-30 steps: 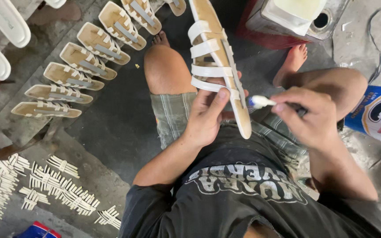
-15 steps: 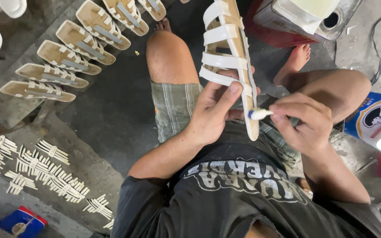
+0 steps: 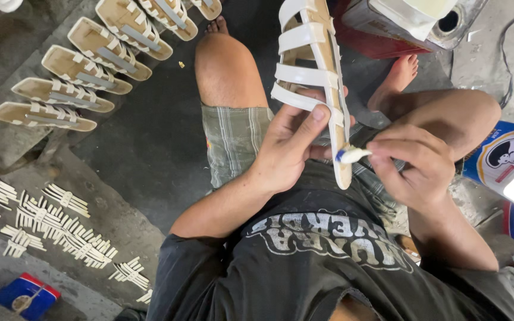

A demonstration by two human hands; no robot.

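My left hand (image 3: 290, 145) grips a tan sandal sole with white straps (image 3: 313, 71), held edge-up over my lap, thumb pressed on the lowest strap. My right hand (image 3: 414, 163) pinches a small brush (image 3: 352, 155) whose white, glue-laden tip touches the sole's edge near its lower end. My knees spread to either side, bare feet resting on the dark floor.
A row of several finished strapped soles (image 3: 84, 65) lies on the floor at upper left. Bundles of white strap pieces (image 3: 49, 223) are spread at lower left beside a blue box (image 3: 25, 294). A metal can (image 3: 423, 21) stands at the top right, a blue tin (image 3: 507, 160) at right.
The sandal has stayed in my left hand while the brush tip slid along its edge toward the lower end. The view shifted slightly left and down.
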